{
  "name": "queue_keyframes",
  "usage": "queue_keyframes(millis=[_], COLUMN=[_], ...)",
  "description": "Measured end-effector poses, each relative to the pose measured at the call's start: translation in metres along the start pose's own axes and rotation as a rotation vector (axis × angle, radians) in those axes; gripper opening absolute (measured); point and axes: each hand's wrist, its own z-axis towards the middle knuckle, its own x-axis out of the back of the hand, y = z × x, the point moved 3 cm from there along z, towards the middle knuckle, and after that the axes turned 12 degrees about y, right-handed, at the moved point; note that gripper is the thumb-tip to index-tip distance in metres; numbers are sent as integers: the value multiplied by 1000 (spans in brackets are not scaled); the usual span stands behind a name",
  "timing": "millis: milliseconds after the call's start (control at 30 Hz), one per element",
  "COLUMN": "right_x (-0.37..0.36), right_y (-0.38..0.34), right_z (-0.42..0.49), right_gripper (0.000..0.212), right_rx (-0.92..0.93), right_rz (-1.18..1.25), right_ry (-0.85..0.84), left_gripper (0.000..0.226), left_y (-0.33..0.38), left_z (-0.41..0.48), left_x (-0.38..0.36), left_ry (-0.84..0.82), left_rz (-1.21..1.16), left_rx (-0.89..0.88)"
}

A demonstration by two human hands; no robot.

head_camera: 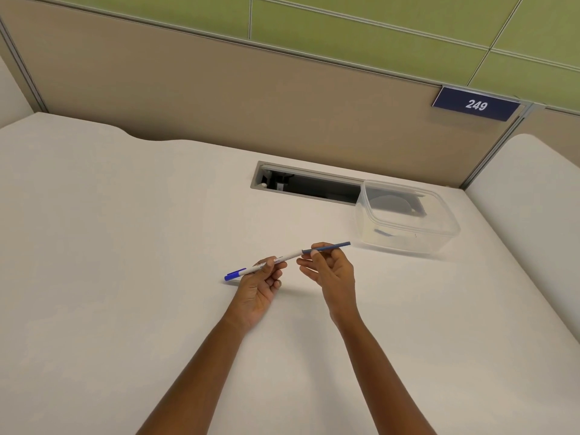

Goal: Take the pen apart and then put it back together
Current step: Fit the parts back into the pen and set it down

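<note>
A white pen barrel point(290, 255) with a blue end point(234, 274) is held above the white desk point(125, 246), slanting up to the right. My left hand point(262, 285) grips the barrel near its middle. A thin blue ink refill point(332, 246) sticks out of the barrel's right end, in line with it. My right hand point(329, 271) pinches the refill between thumb and forefinger close to the barrel's mouth. How far the refill reaches inside the barrel is hidden.
A clear plastic container point(408, 216) stands on the desk at the back right, with a small blue part point(384, 232) inside. A rectangular cable slot point(309, 183) is cut into the desk behind the hands. Beige partition panels wall the desk's far side.
</note>
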Motion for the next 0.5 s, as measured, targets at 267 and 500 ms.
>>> queue_keyframes(millis=[267,500], right_x=[1,41], right_y=[-7,0], right_z=[3,17], right_gripper=[14,22], right_rx=[159,183], right_rz=[-399,-598], right_ry=[-77,135], left_gripper=[53,54], left_y=[0,0], left_z=[-2,-3], left_x=[-1,3], left_ry=[-13,-8], left_rz=[-13,-95], left_rx=[20,30])
